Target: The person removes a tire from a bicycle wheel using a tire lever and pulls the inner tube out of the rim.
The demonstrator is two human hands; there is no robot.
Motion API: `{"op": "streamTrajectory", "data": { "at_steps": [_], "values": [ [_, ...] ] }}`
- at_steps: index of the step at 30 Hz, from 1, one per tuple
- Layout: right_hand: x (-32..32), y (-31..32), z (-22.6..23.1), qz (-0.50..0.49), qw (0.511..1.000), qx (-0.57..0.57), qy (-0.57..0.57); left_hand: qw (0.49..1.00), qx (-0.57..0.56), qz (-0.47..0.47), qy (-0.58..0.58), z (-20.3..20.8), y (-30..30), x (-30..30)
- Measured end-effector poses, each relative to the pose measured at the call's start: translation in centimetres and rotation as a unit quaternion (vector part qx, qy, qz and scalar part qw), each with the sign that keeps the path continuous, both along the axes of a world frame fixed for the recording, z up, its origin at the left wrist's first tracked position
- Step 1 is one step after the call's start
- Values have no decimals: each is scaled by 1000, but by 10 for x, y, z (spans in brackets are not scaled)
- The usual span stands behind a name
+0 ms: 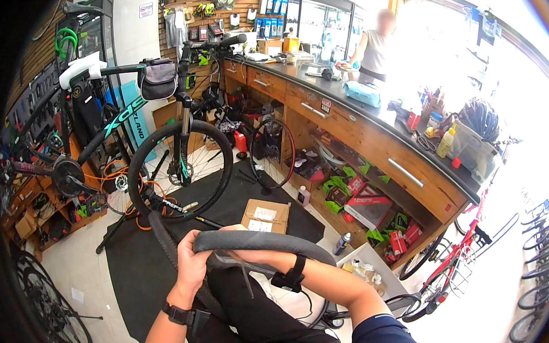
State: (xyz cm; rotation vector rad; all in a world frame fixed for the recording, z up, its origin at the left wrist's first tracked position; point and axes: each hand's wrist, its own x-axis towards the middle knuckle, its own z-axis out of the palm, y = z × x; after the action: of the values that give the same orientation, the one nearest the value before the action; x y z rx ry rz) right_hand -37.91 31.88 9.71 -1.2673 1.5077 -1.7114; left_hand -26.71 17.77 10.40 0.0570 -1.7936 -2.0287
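Note:
A black bicycle tire lies across my lap in front of me, its loop running up past my left wrist and round to the right. My left hand is closed round the tire's edge, thumb on top. Close beside it my right hand grips the same stretch from beneath and behind, its fingers partly hidden by the rubber. Below the hands hangs a thin grey strip, whose kind I cannot make out. Both wrists wear dark bands, the right one with a black box.
Ahead stands a mountain bike on a black mat, with an orange hose behind it. A cardboard box, a spray can and a bottle sit nearby. Along the right runs a wooden counter; a person stands behind it.

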Motion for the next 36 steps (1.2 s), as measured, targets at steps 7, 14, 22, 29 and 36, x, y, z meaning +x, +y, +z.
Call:
{"op": "streamTrajectory", "data": {
  "at_steps": [7, 14, 22, 29, 36],
  "values": [
    [3, -4, 1, -8, 999, 25, -20, 1000, 8, 6, 1, -4, 0, 3],
    [-1, -3, -4, 7, 995, 48, -82, 1000, -13, 12, -11, -2, 1, 1],
    [1, -4, -21, -67, 997, 30, -34, 986, -163, 15, -33, -2, -12, -1],
    [4, -1, 2, -44, 997, 64, 4, 994, -86, -40, -50, -3, -15, -3],
    [-6, 2, -8, 26, 987, 94, -131, 996, -57, -60, -36, -2, -4, -3]
  ]
}}
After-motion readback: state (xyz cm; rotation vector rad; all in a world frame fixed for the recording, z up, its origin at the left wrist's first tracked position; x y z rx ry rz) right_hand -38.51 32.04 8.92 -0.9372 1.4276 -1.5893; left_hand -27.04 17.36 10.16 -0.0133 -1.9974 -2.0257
